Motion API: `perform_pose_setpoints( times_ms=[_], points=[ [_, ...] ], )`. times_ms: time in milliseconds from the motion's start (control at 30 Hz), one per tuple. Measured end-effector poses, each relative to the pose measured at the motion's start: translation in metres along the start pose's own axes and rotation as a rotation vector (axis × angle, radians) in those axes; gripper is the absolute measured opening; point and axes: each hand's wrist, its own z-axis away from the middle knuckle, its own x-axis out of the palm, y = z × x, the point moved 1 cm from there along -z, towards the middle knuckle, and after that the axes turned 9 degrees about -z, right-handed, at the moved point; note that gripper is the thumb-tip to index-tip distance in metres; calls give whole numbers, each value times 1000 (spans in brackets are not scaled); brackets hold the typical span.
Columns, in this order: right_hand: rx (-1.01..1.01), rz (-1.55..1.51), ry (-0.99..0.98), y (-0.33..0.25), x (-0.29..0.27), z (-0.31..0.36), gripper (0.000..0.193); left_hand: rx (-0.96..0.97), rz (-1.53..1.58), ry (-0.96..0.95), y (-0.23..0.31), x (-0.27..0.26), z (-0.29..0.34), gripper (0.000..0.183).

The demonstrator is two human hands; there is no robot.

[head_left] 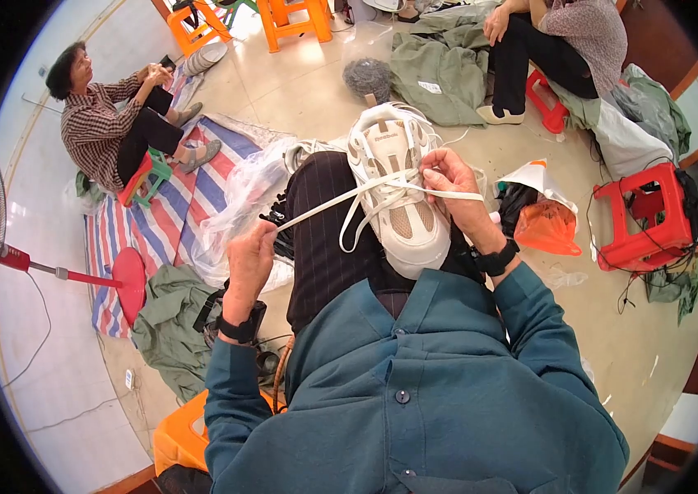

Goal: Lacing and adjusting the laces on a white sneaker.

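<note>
A white and beige sneaker (411, 239) rests on my lap, its toe toward my body. Its flat cream shoelace (324, 200) is crossed over the tongue, with a loose loop hanging at the left side. My left hand (248, 259) is closed, pinching one lace end and drawing it out straight to the left. Over the shoe's right side, my right hand (453, 185) pinches the lace near the crossing, and a lace end sticks out to the right past it. Part of another light shoe (308, 151) shows behind my left knee.
Left are a striped sheet (106, 247), a red-based fan (128, 284) and a person (102, 123) on a low stool. Another person (563, 58) sits at the far right. A red stool (645, 216) with cables and an orange bag (545, 226) stand right. Green cloth (439, 70) lies ahead.
</note>
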Motion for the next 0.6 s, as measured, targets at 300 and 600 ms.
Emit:
perform_pose_setpoints(
  times_ms=[300, 600],
  points=[
    [-61, 311, -83, -3, 3, 9, 18, 33, 36, 9, 37, 7, -1, 22],
    [-45, 228, -152, -17, 14, 18, 27, 237, 289, 4, 107, 10, -15, 22]
  ],
)
